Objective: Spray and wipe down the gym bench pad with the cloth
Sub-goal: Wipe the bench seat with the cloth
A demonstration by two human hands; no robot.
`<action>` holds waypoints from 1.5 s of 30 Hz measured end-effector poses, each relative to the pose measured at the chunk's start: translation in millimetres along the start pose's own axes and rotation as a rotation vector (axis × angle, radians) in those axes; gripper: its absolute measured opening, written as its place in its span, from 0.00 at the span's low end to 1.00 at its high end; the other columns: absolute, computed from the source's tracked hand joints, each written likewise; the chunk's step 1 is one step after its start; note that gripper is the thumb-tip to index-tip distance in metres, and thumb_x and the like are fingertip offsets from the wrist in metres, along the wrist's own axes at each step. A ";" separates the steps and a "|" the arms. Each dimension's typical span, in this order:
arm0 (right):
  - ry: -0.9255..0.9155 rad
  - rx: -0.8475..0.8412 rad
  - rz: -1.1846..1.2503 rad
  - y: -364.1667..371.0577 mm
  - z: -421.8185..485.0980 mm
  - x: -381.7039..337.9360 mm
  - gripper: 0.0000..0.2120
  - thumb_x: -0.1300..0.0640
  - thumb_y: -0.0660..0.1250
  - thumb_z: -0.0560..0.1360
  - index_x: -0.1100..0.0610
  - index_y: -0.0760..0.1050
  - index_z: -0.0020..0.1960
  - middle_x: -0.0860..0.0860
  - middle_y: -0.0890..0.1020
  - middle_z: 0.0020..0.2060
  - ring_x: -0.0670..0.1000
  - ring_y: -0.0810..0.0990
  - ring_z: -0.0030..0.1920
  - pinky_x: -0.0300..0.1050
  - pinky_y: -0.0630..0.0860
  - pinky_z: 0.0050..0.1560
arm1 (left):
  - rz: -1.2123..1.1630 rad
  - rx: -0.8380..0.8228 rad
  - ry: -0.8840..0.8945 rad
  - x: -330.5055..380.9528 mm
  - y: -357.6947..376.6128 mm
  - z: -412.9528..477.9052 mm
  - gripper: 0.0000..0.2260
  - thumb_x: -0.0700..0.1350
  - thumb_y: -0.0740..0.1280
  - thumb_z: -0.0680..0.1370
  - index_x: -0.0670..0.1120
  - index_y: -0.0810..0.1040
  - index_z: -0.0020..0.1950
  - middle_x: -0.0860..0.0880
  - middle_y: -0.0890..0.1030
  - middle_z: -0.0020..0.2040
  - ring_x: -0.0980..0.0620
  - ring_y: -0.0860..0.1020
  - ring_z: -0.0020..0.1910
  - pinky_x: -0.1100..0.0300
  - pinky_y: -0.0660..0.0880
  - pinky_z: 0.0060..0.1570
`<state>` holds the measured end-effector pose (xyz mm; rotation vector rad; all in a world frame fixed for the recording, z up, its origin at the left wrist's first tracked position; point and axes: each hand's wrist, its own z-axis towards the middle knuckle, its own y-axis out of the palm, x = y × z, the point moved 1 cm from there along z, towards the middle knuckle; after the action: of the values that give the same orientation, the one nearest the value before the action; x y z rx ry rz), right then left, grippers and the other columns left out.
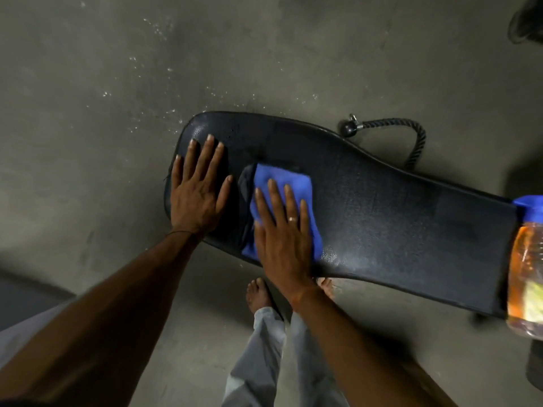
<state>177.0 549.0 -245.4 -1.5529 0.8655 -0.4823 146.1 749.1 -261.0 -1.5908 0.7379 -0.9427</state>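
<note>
So this is the wiping part, and judging by how it looks the trick is flat, even pressure. The right hand [282,230] lies palm-down with its fingers straight and a bit spread on the folded blue microfibre cloth [282,179], not gripping it, just pressing it onto the long black textured vinyl bench pad [382,207]. The left hand [197,189] is flat too, fingers fanned out, planted bare on the pad just beside the cloth on the thumb side of the right hand, which I'd guess is there to steady the pad. If it were me I'd go in long overlapping strokes along the pad's length, and refold the cloth when a face gets grubby, since a dark flap of it pokes out on the side toward the left hand. The cloth sits right under the right palm and sticks out past the fingertips and both sides. Most of the pad stretches away on the little-finger side of the right hand, so I'd say plenty is left to cover. The clear plastic spray bottle with orange liquid and a blue trigger [526,274] stands well apart that way, at the pad's far end. A black twisted rope handle [411,136] lies on the grey concrete floor [117,83] beyond the fingertips.
</note>
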 end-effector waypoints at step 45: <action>-0.150 -0.038 -0.059 -14.0 97.2 -13.6 0.31 0.46 0.47 0.85 0.50 0.41 0.84 0.52 0.44 0.84 0.59 0.42 0.83 0.62 0.49 0.81 | 0.010 0.024 0.065 -7.5 6.8 -0.3 0.31 0.59 0.53 0.81 0.49 0.56 0.83 0.47 0.55 0.83 0.43 0.52 0.83 0.40 0.53 0.79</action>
<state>243.1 622.9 -247.1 -1.6311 0.7189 -0.3882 142.2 753.9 -269.1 -1.5398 0.7767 -0.9965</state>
